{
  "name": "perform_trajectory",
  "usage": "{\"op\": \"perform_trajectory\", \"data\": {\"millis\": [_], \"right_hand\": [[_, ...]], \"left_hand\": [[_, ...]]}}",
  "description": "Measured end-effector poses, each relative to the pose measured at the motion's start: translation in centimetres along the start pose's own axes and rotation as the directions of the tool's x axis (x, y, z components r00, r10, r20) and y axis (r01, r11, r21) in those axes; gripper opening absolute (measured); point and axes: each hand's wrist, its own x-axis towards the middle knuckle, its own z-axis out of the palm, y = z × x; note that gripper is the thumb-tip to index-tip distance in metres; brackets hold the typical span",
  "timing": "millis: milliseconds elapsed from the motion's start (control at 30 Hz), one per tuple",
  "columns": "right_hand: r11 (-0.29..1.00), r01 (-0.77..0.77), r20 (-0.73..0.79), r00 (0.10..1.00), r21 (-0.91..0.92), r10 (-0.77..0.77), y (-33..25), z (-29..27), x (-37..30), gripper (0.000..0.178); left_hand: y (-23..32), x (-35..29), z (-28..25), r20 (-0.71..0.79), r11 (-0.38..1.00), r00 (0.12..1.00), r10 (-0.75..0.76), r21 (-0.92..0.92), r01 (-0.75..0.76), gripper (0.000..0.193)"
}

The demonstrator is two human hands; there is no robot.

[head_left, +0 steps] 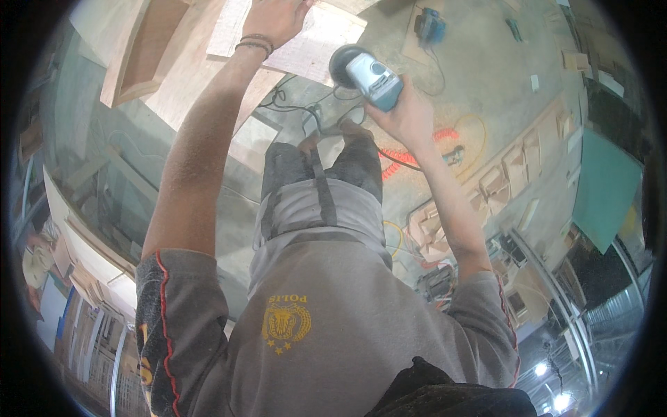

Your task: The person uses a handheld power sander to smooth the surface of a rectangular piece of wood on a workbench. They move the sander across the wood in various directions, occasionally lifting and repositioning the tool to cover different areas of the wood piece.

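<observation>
Head view looked straight down over the person's grey shirt (326, 347) and shorts, with both bare arms stretched away from the body toward the work.

Nearest of the working parts was the right hand (410, 115), its grip clenched around the rear of a handheld power sander (368, 75). The tool had a pale grey and teal body with a dark round pad (342, 64) at its front end, and it was held in the air above the concrete floor (486, 83), just beside the edge of a wooden panel (313, 42). It looked compact but fairly weighty for one hand (a motor housing usually is), rigid and hard-shelled, with smooth plastic that could slip in a dusty palm. The sensible hold seemed to be the one shown, around the body behind the pad, well clear of the disc. Its cord (299, 104) trailed down near the feet and could snag.

The right forearm ran up from the lower right, elbow slightly bent, wrist cocked inward.

Farther off, the left arm was nearly straight, and the left hand (274, 17), with dark bands at the wrist, rested on the panel at the top edge of the picture; whether its grip was closed or laid flat I could not tell, since the fingers were cut off there. Beyond lay an open wooden frame (142, 52), another blue power tool (429, 26) and an orange coiled hose (410, 153).
</observation>
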Motion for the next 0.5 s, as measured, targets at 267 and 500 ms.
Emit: {"op": "perform_trajectory", "data": {"millis": [267,500], "right_hand": [[1.0,0.003,0.043,0.999,0.003,-0.003,-0.7,-1.0,-0.2,0.076],[0.998,0.045,0.13,0.99,0.035,-0.05,-0.9,-1.0,-0.8,0.074]], "left_hand": [[-0.8,-0.1,0.2,0.021,0.993,0.999,0.037,0.112,-0.039,0.03],[-0.2,0.1,0.0,0.066,0.994,0.998,0.013,0.106,-0.02,0.03]]}}
